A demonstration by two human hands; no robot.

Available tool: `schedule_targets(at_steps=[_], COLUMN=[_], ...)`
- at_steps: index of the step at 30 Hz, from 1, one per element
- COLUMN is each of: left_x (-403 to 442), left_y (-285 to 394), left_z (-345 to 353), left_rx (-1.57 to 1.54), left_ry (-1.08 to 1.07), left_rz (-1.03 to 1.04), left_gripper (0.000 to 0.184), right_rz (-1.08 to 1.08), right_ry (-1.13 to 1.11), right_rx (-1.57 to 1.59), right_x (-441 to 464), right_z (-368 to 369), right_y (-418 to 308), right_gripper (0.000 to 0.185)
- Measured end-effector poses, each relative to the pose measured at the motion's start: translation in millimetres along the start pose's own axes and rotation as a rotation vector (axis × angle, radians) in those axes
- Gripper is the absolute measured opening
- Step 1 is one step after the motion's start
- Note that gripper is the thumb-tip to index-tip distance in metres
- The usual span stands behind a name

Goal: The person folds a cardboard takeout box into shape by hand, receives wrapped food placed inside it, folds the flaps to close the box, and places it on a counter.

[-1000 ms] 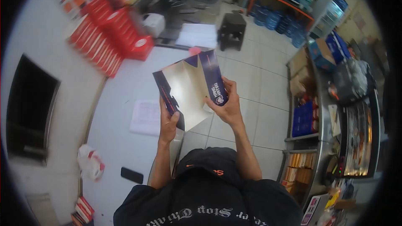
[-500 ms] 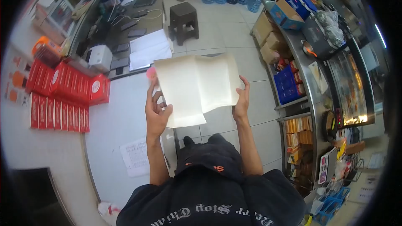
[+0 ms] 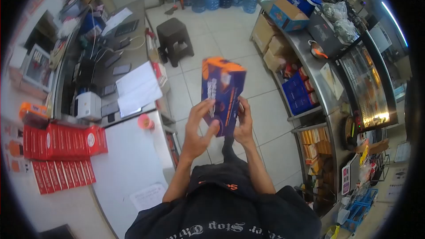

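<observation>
A purple and orange printed cardboard box (image 3: 223, 97) is held up in front of my body, above the floor. My left hand (image 3: 197, 130) grips its left side, with the thumb on the printed face. On the right edge, my right hand (image 3: 243, 124) is closed round the box, its fingers partly hidden behind it. The box's top end shows orange flaps, and its shape looks slightly tilted. Whether the far side is closed I cannot tell. To the left, a pink cup (image 3: 145, 122) stands on the white table (image 3: 128, 150).
Red boxes (image 3: 62, 141) are stacked at the left. White papers (image 3: 138, 87) lie near several phones on the counter. A dark stool (image 3: 175, 40) stands ahead. Along the right runs a metal counter (image 3: 305, 48) with a lit display case (image 3: 365, 88), above a blue crate (image 3: 299, 93).
The cardboard was spread out with its pale inner side showing. Now it is folded into a box shape with the printed outside showing, and my hands are closer together.
</observation>
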State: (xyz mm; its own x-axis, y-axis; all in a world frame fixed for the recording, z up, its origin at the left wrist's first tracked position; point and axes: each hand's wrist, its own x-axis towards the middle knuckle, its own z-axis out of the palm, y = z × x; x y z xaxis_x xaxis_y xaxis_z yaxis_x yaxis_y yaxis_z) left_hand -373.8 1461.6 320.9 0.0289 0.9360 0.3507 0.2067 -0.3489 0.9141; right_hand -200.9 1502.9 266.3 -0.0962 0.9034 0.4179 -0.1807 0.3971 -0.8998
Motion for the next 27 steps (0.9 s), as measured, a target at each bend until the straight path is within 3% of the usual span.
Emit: schedule_targets(at_steps=[1, 2, 3, 4, 5, 6, 8, 9, 11, 12, 14, 16, 17, 18, 19, 22, 23, 25, 27], left_x=[19, 41, 65, 90, 112, 132, 177, 197, 230, 244, 265, 291, 305, 314, 325, 360, 373, 406, 437], left_y=[-16, -33, -30, -36, -41, -43, -46, -48, -53, -57, -67, -65, -67, -90, -105, -135, -141, -146, -162], left_z=[10, 19, 30, 44, 59, 75, 113, 129, 159, 168, 178, 180, 177, 167, 156, 135, 128, 121, 106], left_rx=[-0.167, -0.066, 0.080, -0.004, -0.085, -0.085, -0.477, -0.470, -0.346, -0.340, -0.307, -0.445, -0.588, -0.577, -0.569, -0.519, -0.459, -0.407, -0.357], left_ry=[0.040, 0.086, 0.120, 0.129, 0.133, 0.117, -0.064, -0.039, 0.107, 0.104, 0.100, 0.086, 0.071, 0.100, 0.113, -0.044, -0.058, 0.059, 0.125], left_rz=[-0.128, -0.078, -0.015, -0.016, -0.015, -0.005, -0.100, -0.052, 0.000, -0.012, 0.129, 0.048, -0.025, -0.048, -0.046, -0.120, -0.162, 0.033, 0.063], left_gripper=[0.060, 0.063, 0.090, 0.103, 0.117, 0.117, 0.132, 0.129, 0.125, 0.125, 0.126, 0.125, 0.123, 0.104, 0.104, 0.073, 0.073, 0.069, 0.068], right_rz=[-0.013, -0.020, -0.020, -0.014, -0.019, 0.027, 0.075, 0.084, 0.185, 0.214, 0.224, 0.178, 0.178, 0.129, 0.082, -0.012, -0.088, -0.119, -0.009], right_ry=[0.008, -0.052, -0.110, -0.110, -0.093, -0.143, -0.180, -0.164, -0.066, -0.119, -0.101, -0.063, -0.073, -0.098, -0.121, -0.135, -0.171, -0.219, -0.264], right_rx=[-0.004, -0.080, -0.154, -0.157, -0.158, -0.132, -0.087, -0.065, 0.266, 0.293, 0.152, -0.003, 0.003, -0.009, -0.021, -0.069, -0.140, -0.192, -0.007], right_x=[18, 30, 38, 51, 59, 68, 91, 106, 128, 145, 166, 190, 204, 220, 235, 282, 304, 356, 404], right_z=[-20, -46, -68, -84, -104, -125, -161, -176, -198, -201, -199, -202, -207, -211, -213, -218, -221, -218, -211], right_y=[5, 5, 3, 0, 6, 13, 26, 29, 35, 22, 22, 43, 55, 66, 77, 115, 126, 124, 133], right_gripper=[0.073, 0.068, 0.064, 0.050, 0.050, 0.052, 0.068, 0.077, 0.086, 0.094, 0.095, 0.104, 0.104, 0.103, 0.103, 0.092, 0.088, 0.078, 0.072])
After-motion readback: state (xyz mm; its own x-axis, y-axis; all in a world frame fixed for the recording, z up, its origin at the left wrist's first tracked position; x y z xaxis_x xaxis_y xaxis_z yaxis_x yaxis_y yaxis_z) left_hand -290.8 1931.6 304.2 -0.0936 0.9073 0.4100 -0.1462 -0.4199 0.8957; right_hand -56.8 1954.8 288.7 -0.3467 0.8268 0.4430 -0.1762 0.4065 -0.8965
